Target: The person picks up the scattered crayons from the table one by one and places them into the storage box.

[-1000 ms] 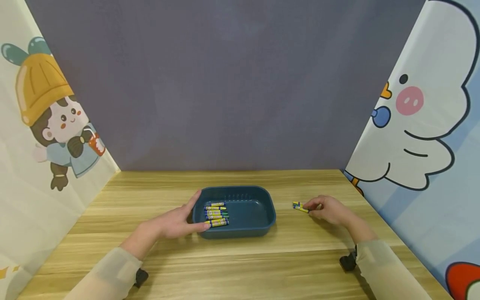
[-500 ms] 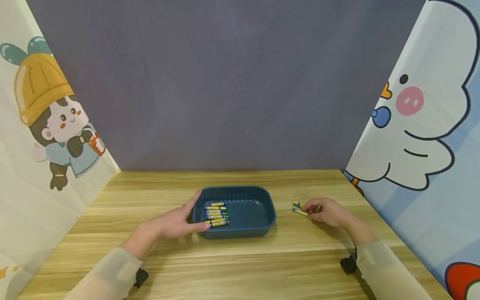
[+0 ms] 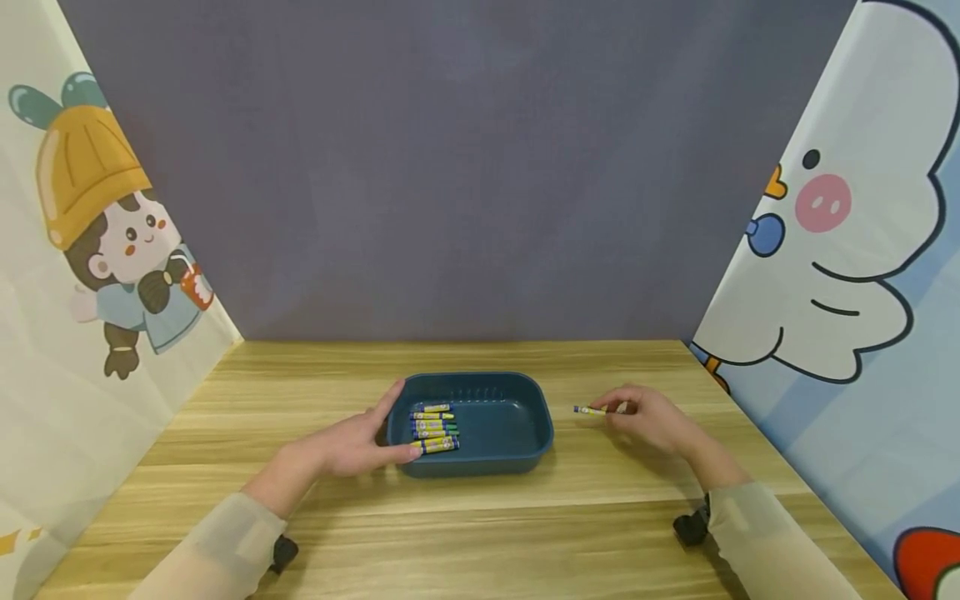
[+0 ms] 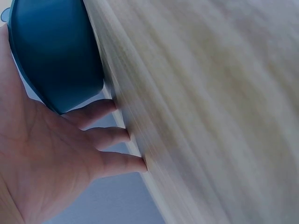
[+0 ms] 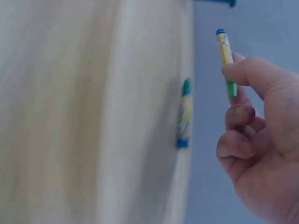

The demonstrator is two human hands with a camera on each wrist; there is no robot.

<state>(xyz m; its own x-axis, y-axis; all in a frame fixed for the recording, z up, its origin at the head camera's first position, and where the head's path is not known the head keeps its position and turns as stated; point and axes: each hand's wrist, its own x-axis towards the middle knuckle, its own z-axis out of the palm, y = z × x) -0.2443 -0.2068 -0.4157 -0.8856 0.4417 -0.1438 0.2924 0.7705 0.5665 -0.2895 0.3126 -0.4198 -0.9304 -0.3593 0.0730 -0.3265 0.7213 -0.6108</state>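
My right hand (image 3: pixel 652 421) pinches a crayon (image 5: pixel 225 51) between thumb and forefinger, above the table. It has a yellow wrapper, a blue end and a light green tip. Below that hand, a second crayon (image 5: pixel 184 116) with a darker green tip lies on the table. At the left end of a dark blue plastic bin (image 3: pixel 517 458), my left hand (image 3: pixel 352 442) rests with spread, fairly straight fingers touching the rim. In the left wrist view several of its fingertips touch the tabletop. Several yellow-wrapped crayons (image 3: pixel 432 425) lie side by side in the bin's left part.
The wood-grain table (image 3: pixel 480 533) ends at a grey backdrop (image 3: pixel 465 183). Printed panels with cartoon figures stand at left (image 3: pixel 127 208) and right (image 3: pixel 840 208).
My right hand has picked up a crayon from the table and moved it slightly up and left towards the bin. The left hand and the bin have stayed put.
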